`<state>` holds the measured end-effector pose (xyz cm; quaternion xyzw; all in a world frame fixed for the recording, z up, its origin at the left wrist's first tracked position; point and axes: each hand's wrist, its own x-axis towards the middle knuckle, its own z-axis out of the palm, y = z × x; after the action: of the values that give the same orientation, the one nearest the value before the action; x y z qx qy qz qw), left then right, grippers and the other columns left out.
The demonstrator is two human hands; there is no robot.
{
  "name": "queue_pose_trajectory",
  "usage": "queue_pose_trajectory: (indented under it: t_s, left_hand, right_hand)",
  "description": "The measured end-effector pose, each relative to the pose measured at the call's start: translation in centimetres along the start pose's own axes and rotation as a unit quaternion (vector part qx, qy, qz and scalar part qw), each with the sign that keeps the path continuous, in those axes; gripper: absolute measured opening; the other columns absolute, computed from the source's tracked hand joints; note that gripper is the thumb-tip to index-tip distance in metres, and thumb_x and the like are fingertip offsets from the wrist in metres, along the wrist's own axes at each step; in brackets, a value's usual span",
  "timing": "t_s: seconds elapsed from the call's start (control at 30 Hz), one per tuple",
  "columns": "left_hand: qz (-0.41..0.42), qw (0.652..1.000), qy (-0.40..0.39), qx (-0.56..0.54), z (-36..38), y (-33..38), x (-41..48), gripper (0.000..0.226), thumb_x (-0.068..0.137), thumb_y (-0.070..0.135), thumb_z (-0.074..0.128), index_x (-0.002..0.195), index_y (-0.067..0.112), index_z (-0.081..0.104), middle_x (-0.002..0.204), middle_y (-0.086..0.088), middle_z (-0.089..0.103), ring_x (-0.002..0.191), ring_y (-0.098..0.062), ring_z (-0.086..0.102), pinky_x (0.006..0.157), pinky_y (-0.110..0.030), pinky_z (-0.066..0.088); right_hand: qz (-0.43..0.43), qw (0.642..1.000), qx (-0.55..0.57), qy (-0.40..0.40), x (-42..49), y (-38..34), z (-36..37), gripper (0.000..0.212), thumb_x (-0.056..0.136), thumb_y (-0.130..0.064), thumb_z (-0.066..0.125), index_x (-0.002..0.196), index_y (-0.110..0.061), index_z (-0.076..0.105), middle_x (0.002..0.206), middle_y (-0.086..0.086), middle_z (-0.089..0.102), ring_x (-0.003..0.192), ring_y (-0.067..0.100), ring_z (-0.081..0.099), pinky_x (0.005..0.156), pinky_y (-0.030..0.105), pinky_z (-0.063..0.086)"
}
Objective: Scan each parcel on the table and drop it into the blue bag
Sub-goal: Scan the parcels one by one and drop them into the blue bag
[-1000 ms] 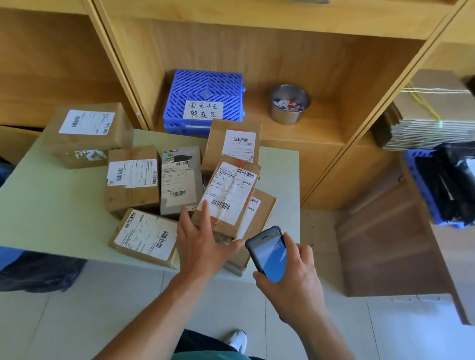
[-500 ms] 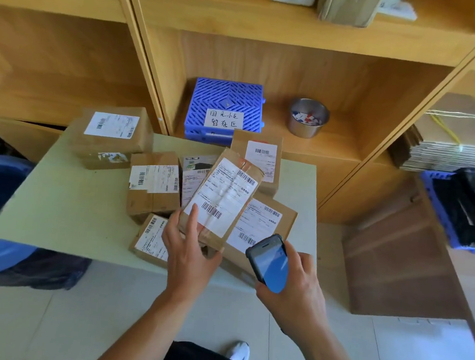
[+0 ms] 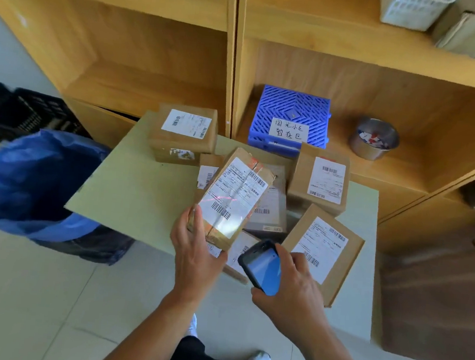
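Note:
My left hand point(image 3: 195, 251) grips the near end of a long cardboard parcel point(image 3: 233, 196), held tilted above the pale green table point(image 3: 140, 188), its white label facing up. A red scan line crosses that label. My right hand point(image 3: 292, 293) holds a dark handheld scanner point(image 3: 263, 265) with a blue screen, just right of the parcel's near end. Several other labelled parcels lie on the table: one at the back left point(image 3: 184, 132), one at the back right point(image 3: 321, 178), one at the front right point(image 3: 323, 247). The open blue bag point(image 3: 29, 179) stands left of the table.
Wooden shelving rises behind the table, holding a blue slatted crate point(image 3: 290, 121) with a handwritten label and a metal cup point(image 3: 373, 138). Black crates point(image 3: 15, 111) sit at the far left on the floor. A brown cabinet point(image 3: 435, 297) stands right of the table.
My left hand has lifted the long parcel off the pile and swung it left; a red scan line now lies on its label. The view has turned left, showing the blue bag.

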<state>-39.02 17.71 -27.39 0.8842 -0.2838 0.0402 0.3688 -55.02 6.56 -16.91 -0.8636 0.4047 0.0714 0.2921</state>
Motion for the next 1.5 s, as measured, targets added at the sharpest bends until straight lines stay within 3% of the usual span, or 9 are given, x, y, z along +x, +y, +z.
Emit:
queue_pose_trajectory:
  t_s: [0.2, 0.5, 0.7, 0.83, 0.93, 1.07, 1.3, 1.4, 1.5]
  left_hand:
    - [-0.025, 1.0, 0.017, 0.002, -3.9, -5.5, 2.8, 0.121, 0.068, 0.037, 0.094, 0.16, 0.007, 0.021, 0.156, -0.016, 0.028, 0.144, -0.034, 0.03, 0.109, -0.053, 0.047]
    - [-0.106, 0.988, 0.109, 0.016, -13.4, -17.6, 6.7, 0.123, 0.063, 0.021, 0.097, 0.159, 0.003, 0.021, 0.155, -0.02, 0.029, 0.143, -0.039, 0.031, 0.112, -0.051, 0.044]
    - [-0.169, 0.963, 0.208, 0.027, -19.9, -24.7, 4.5, 0.118, 0.073, 0.026, 0.091, 0.161, 0.008, 0.014, 0.157, -0.016, 0.025, 0.146, -0.039, 0.03, 0.106, -0.057, 0.048]
    - [-0.217, 0.931, 0.293, 0.022, -23.4, -27.9, 3.7, 0.122, 0.072, 0.019, 0.092, 0.161, 0.014, 0.009, 0.159, -0.011, 0.02, 0.148, -0.038, 0.028, 0.121, -0.031, 0.029]
    - [-0.255, 0.91, 0.325, 0.044, -25.7, -30.7, 3.4, 0.127, 0.072, 0.02, 0.093, 0.162, 0.022, 0.003, 0.161, -0.011, 0.018, 0.15, -0.036, 0.026, 0.118, -0.045, 0.036]
    - [-0.294, 0.887, 0.351, 0.054, -27.4, -34.4, 4.2, 0.128, 0.073, 0.02, 0.093, 0.163, 0.019, 0.002, 0.162, -0.014, 0.017, 0.151, -0.036, 0.024, 0.113, -0.056, 0.041]
    - [-0.352, 0.869, 0.34, 0.071, -30.6, -40.5, 9.1, 0.127, 0.073, 0.021, 0.094, 0.163, 0.013, 0.005, 0.162, -0.013, 0.018, 0.151, -0.031, 0.025, 0.116, -0.044, 0.041]
    - [-0.368, 0.86, 0.343, 0.089, -32.4, -43.1, 11.0, 0.123, 0.075, 0.024, 0.091, 0.162, 0.009, 0.006, 0.163, -0.012, 0.016, 0.152, -0.032, 0.023, 0.117, -0.048, 0.04]
    - [-0.364, 0.851, 0.364, 0.104, -33.8, -45.2, 13.4, 0.121, 0.076, 0.022, 0.091, 0.162, 0.006, 0.008, 0.163, -0.016, 0.017, 0.152, -0.034, 0.023, 0.119, -0.045, 0.035]
  right_hand:
    - [-0.047, 0.998, -0.03, -0.025, 2.2, -7.2, 2.6, 0.09, 0.071, -0.055, 0.066, 0.147, -0.038, 0.022, 0.124, -0.009, 0.035, 0.109, 0.018, 0.05, 0.077, 0.028, 0.045]
    - [-0.128, 0.989, -0.037, -0.07, 5.1, -21.2, 8.6, 0.088, 0.074, -0.05, 0.067, 0.149, -0.037, 0.024, 0.123, -0.009, 0.036, 0.109, 0.019, 0.051, 0.083, 0.029, 0.046]
    - [-0.21, 0.959, -0.019, -0.188, 5.1, -31.3, 12.8, 0.079, 0.073, -0.051, 0.071, 0.142, -0.037, 0.035, 0.115, -0.012, 0.041, 0.104, 0.013, 0.049, 0.081, 0.027, 0.04]
    - [-0.235, 0.933, 0.006, -0.271, 5.2, -36.2, 15.6, 0.086, 0.062, -0.063, 0.068, 0.14, -0.039, 0.042, 0.112, -0.012, 0.048, 0.102, 0.008, 0.051, 0.082, 0.027, 0.044]
    - [-0.244, 0.915, 0.016, -0.321, 5.4, -39.8, 17.8, 0.085, 0.058, -0.067, 0.067, 0.136, -0.044, 0.045, 0.12, -0.013, 0.05, 0.107, 0.01, 0.054, 0.085, 0.032, 0.049]
    - [-0.252, 0.888, 0.033, -0.383, 6.0, -44.7, 19.7, 0.064, 0.061, -0.059, 0.074, 0.121, -0.045, 0.054, 0.11, -0.014, 0.059, 0.089, 0.009, 0.063, 0.071, 0.029, 0.053]
    - [-0.257, 0.866, 0.026, -0.429, 11.5, -54.0, 23.2, 0.047, 0.074, -0.046, 0.077, 0.115, -0.044, 0.054, 0.108, -0.008, 0.06, 0.086, 0.014, 0.065, 0.058, 0.02, 0.051]
    - [-0.251, 0.852, 0.039, -0.458, 13.4, -57.9, 24.1, 0.044, 0.074, -0.045, 0.077, 0.113, -0.041, 0.059, 0.104, -0.009, 0.066, 0.085, 0.014, 0.067, 0.061, 0.028, 0.057]
    - [-0.247, 0.84, 0.054, -0.481, 15.3, -61.5, 25.0, 0.037, 0.076, -0.043, 0.076, 0.111, -0.038, 0.062, 0.1, -0.008, 0.071, 0.087, 0.015, 0.07, 0.078, 0.042, 0.061]
